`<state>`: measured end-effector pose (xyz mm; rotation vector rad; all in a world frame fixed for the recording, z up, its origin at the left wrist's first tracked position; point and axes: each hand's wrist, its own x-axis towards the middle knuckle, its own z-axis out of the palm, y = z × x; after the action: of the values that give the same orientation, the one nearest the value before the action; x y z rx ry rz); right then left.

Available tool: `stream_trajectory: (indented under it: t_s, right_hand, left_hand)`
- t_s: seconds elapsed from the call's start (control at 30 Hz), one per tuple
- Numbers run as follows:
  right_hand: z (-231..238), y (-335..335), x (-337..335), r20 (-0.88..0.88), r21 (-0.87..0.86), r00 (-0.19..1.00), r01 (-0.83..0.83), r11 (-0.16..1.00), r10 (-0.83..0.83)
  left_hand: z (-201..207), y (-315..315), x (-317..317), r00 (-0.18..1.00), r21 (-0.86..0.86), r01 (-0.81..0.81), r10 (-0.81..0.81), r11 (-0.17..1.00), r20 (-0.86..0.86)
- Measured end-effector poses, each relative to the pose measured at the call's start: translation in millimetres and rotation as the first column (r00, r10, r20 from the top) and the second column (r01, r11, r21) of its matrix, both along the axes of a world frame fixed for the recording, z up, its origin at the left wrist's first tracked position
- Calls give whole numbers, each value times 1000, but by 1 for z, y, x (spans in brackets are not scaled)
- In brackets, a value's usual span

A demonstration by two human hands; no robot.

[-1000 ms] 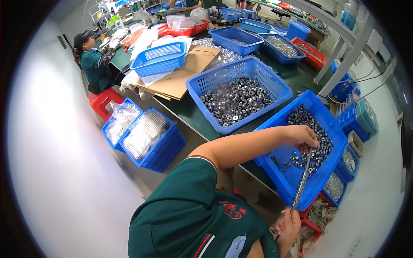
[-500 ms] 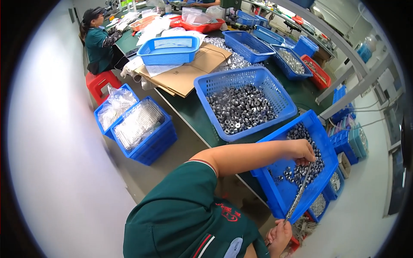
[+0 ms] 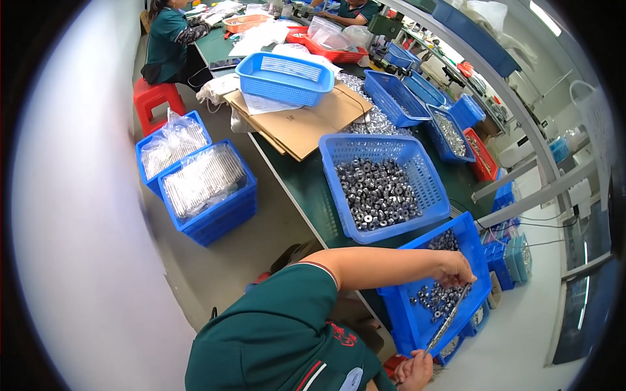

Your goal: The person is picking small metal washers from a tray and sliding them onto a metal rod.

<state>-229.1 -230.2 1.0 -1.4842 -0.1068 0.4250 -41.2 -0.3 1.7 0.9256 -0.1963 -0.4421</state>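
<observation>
The left hand (image 3: 455, 268) pinches thumb and fingers together at the far tip of a slim metal rod (image 3: 446, 324), whose near end the right hand (image 3: 415, 371) grips in curled fingers. Below the left hand, loose ring-shaped metal parts (image 3: 435, 298) lie in a blue tray (image 3: 405, 319); beyond it stands a perforated blue basket (image 3: 430, 179).

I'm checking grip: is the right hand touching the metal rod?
Touching: the head view shows the right hand closed around the lower end of the metal rod.

Left forearm (image 3: 385, 268) crosses the blue tray (image 3: 416, 326); near corner seems free.
</observation>
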Motion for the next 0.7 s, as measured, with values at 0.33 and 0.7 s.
stream_trajectory:
  t_s: [0.33, 0.7]
  right_hand:
    - [12, 21, -1, 36, 75, 999, -10, 997, 7]
    - [15, 34, 0, -159, 228, 987, 27, 973, 10]
  left_hand:
    - [7, 2, -5, 963, -233, 210, -160, 950, 216]
    - [17, 10, -17, 922, -311, 340, -250, 887, 294]
